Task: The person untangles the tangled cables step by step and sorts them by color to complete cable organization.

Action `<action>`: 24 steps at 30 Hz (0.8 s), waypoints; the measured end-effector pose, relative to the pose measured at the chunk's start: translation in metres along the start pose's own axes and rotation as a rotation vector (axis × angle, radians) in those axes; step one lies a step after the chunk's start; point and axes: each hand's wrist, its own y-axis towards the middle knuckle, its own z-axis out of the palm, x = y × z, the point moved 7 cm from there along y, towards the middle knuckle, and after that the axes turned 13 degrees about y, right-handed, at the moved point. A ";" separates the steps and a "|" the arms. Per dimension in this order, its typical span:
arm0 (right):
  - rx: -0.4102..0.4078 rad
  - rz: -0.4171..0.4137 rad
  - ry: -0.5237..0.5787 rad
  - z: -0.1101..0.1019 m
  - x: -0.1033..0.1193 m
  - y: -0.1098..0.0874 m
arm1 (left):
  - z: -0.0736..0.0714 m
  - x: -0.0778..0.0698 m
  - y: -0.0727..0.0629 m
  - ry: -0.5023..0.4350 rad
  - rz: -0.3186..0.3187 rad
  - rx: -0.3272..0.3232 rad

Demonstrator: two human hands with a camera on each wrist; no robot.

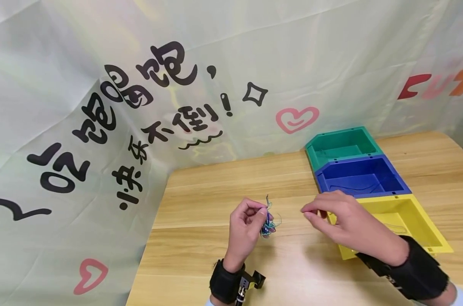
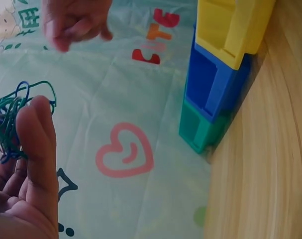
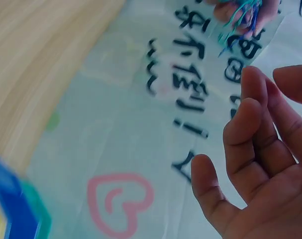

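Note:
My left hand [image 1: 247,225] pinches a tangled bundle of thin blue and green cords [image 1: 268,227] between thumb and fingers, above the table. Loose ends and loops stick out of the bundle. In the left wrist view the cord bundle [image 2: 11,119] shows as loops beside the fingertips. My right hand [image 1: 346,216] is held to the right of it, overlapping the near-left edge of the yellow bin. Its fingers [image 3: 243,129] are loosely bent in the right wrist view, and nothing shows between them and the thumb.
Three bins stand in a row at the right: green [image 1: 344,146], blue [image 1: 369,174] and yellow [image 1: 419,216]. A dark thin cord [image 1: 354,188] lies in the blue one, a pale cord [image 1: 396,227] in the yellow. Behind the wooden table [image 1: 201,246] hangs a printed cloth [image 1: 231,51].

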 end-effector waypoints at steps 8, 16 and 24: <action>-0.010 0.003 0.129 0.032 0.007 0.018 | 0.009 -0.004 0.000 0.039 -0.002 0.035; -0.025 0.180 0.170 0.046 -0.005 0.022 | 0.013 -0.007 0.000 0.104 0.025 0.052; 0.048 0.263 0.334 0.057 -0.010 0.021 | 0.021 -0.008 -0.001 0.161 0.034 0.103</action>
